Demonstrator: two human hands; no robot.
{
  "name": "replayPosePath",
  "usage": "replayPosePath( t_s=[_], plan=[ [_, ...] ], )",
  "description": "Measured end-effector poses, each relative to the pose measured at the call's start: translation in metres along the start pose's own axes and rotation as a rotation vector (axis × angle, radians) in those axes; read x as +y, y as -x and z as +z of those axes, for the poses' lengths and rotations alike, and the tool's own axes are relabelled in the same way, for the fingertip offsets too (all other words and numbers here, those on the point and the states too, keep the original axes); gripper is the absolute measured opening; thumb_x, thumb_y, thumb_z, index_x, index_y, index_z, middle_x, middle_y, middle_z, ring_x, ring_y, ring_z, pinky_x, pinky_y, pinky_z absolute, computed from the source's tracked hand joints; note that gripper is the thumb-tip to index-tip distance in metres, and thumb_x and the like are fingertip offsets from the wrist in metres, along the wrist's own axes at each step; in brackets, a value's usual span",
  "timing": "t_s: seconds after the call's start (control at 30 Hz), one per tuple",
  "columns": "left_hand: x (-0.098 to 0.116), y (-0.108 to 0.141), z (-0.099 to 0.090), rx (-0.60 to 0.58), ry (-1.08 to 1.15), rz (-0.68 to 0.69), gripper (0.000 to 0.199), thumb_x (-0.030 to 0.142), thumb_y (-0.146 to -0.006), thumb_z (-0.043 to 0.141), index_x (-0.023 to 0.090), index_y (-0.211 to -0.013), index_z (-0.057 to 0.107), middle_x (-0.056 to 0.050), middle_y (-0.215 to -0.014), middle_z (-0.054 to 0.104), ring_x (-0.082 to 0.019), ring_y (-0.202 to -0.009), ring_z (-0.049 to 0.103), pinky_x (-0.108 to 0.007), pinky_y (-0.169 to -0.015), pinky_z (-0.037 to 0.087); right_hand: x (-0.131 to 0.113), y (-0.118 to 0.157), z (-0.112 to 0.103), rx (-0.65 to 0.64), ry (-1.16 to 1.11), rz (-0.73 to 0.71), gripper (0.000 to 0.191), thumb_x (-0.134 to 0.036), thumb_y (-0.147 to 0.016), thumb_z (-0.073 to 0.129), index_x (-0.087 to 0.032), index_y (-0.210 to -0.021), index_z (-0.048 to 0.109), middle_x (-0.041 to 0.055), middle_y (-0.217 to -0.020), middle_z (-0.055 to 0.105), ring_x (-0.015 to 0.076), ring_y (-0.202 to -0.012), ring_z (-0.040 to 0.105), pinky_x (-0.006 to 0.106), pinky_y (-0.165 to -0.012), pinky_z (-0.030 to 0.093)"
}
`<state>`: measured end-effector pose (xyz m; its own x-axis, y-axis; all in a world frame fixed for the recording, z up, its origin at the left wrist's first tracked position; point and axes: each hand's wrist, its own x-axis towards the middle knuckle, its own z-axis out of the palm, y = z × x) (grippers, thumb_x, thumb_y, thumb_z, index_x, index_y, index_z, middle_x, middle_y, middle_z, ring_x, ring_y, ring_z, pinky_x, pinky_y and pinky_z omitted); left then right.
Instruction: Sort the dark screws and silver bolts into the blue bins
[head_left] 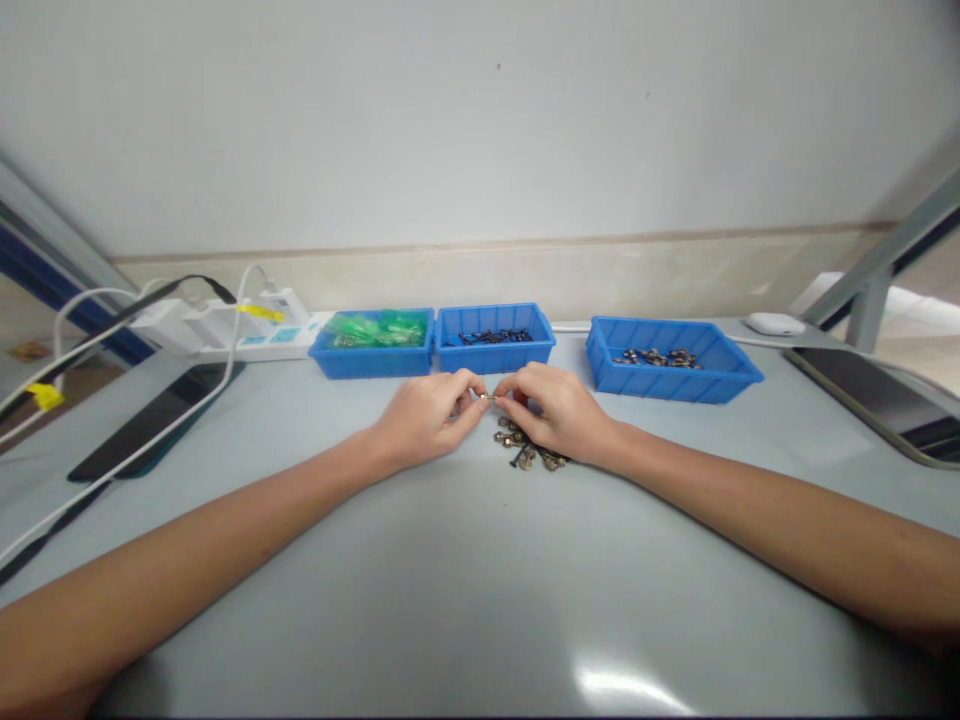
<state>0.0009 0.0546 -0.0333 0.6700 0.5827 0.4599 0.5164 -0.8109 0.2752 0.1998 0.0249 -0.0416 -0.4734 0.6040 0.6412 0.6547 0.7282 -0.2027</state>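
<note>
Near edge: the grey tabletop shows a bright light reflection right of centre. Both bare forearms reach in from the near left and near right. Mid-tabletop, a loose pile of small metal fittings lies just below and partly behind the right hand; at least one dark screw shows among them. The left hand faces it. A small metal piece is held between the two, just beyond the pile: each grip is pinched together, the left on its left end, the right on its right end. A dark phone lies far to the left, partly under a white cable; a second phone lies at right.

Beyond the hands stand three blue bins: the left bin holds green plastic, the middle bin dark screws, the right bin metal fittings. Far left, a white power strip; far right, a white case. A pale wall closes the far side.
</note>
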Motion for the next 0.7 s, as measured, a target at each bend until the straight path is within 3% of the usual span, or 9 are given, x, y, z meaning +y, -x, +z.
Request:
replayPosePath(
  t_s=[0.43, 0.7],
  plan=[
    [-0.0002, 0.0018, -0.0003, -0.007, 0.034, 0.028, 0.016, 0.027, -0.084, 0.051, 0.018, -0.097, 0.05, 0.003, -0.068, 0.06, -0.01, -0.057, 0.056, -0.019, -0.055, 0.04, -0.0024, 0.0002, -0.0002, -0.012, -0.002, 0.027, 0.014, -0.02, -0.086, 0.045, -0.015, -0.079, 0.057, 0.0043, -0.068, 0.059, 0.0138, -0.062, 0.052, 0.024, -0.059, 0.038],
    [-0.0005, 0.0005, 0.0015, 0.005, 0.025, 0.043, 0.012, 0.026, -0.085, 0.049, 0.017, -0.092, 0.052, 0.002, -0.067, 0.061, -0.01, -0.057, 0.056, -0.019, -0.054, 0.039, -0.001, -0.0002, 0.0001, -0.001, 0.002, 0.009, 0.012, -0.02, -0.085, 0.049, -0.014, -0.081, 0.059, 0.0034, -0.067, 0.059, 0.0133, -0.061, 0.052, 0.024, -0.059, 0.038]
  ],
)
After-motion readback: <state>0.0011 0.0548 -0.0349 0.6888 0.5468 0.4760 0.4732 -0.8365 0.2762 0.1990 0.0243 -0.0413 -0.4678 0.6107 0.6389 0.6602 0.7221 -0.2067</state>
